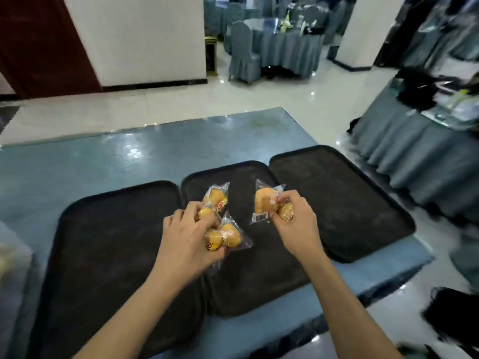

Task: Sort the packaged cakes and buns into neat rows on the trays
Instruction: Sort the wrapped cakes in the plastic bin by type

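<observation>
Three dark trays lie side by side on a blue table: a left tray (pixel 103 250), a middle tray (pixel 261 275) and a right tray (pixel 344 203). My left hand (pixel 186 242) grips two clear packets of small yellow cakes, one upper packet (pixel 216 196) and one lower packet (pixel 228 235), over the gap between the left and middle trays. My right hand (pixel 298 224) holds a wrapped round bun (pixel 264 203) and a smaller yellow cake (pixel 286 212) above the middle tray. Nothing lies on the visible tray surfaces.
The blue table (pixel 116 156) has a glossy top beyond the trays. A blurred container (pixel 13 257) stands at the left edge. A draped table (pixel 404 141) is close on the right; round tables and covered chairs (pixel 243 53) stand farther back.
</observation>
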A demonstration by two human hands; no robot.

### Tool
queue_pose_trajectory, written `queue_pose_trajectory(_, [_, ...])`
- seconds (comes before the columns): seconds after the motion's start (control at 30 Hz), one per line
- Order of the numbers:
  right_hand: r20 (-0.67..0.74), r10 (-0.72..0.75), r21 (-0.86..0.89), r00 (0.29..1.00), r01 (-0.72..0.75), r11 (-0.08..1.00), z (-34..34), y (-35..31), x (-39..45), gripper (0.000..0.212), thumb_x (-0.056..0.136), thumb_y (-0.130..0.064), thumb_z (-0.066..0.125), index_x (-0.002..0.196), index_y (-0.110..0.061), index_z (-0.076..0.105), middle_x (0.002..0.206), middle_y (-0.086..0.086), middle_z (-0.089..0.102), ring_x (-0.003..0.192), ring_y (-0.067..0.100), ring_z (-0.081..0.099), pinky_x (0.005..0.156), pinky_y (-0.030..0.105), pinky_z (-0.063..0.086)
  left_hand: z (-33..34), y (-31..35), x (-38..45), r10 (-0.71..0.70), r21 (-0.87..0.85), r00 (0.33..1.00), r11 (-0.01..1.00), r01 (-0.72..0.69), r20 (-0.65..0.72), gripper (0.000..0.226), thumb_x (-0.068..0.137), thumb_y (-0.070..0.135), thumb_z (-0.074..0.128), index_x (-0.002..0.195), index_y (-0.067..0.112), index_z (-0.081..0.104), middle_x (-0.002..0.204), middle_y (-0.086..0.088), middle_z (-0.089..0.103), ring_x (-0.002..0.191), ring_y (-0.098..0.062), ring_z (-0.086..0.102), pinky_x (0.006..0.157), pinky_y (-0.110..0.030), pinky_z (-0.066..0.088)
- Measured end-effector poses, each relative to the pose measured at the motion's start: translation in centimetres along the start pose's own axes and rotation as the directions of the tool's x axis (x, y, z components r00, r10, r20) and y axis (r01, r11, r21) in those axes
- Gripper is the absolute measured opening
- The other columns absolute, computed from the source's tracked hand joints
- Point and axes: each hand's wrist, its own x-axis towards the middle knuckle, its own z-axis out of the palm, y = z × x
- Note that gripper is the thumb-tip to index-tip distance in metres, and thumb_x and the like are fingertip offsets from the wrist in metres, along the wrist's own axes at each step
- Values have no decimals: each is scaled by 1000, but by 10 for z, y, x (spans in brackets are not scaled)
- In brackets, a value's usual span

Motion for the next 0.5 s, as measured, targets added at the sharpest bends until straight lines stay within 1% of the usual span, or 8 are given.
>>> queue_pose_trajectory(0.17, [-57, 93, -87, 994, -98, 991, -49, 85, 14, 35, 81, -19, 78, 100, -31, 52, 96, -6, 53, 95, 23, 53, 80, 38, 44, 53, 63, 42, 93, -57, 993, 994, -90, 69, 46, 59, 65, 62, 96, 37, 57, 119, 8, 45, 94, -20, 48, 80, -42, 41])
queue_pose_trajectory(0.27, [-73, 164, -169, 984, -174, 970, -72, 133, 31, 32, 83, -21, 76, 103, -28, 53, 97, -6, 51, 97, 23, 51, 80, 37, 44, 88, 96, 73, 146, -84, 983, 987, -137, 114, 45, 61, 63, 68, 97, 38, 58, 119, 8, 44, 97, -19, 47, 82, -41, 40])
queue_pose_trajectory(0.37, [-81, 212, -242, 974, -225, 944, -92, 180, 48, 32, 84, -21, 76, 102, -31, 51, 100, -5, 51, 96, 22, 49, 84, 40, 49, 126, 130, 103, 176, -134, 972, 979, -156, 157, 43, 60, 60, 72, 95, 40, 57, 118, 12, 42, 97, -17, 46, 84, -40, 38])
queue_pose_trajectory(0.5, [-98, 289, -329, 952, -305, 894, -119, 233, 71, 30, 86, -22, 74, 105, -31, 52, 105, -1, 56, 99, 25, 49, 87, 44, 49, 174, 174, 143, 207, -193, 955, 967, -167, 212, 43, 58, 62, 66, 94, 40, 58, 116, 12, 42, 95, -18, 47, 83, -40, 38])
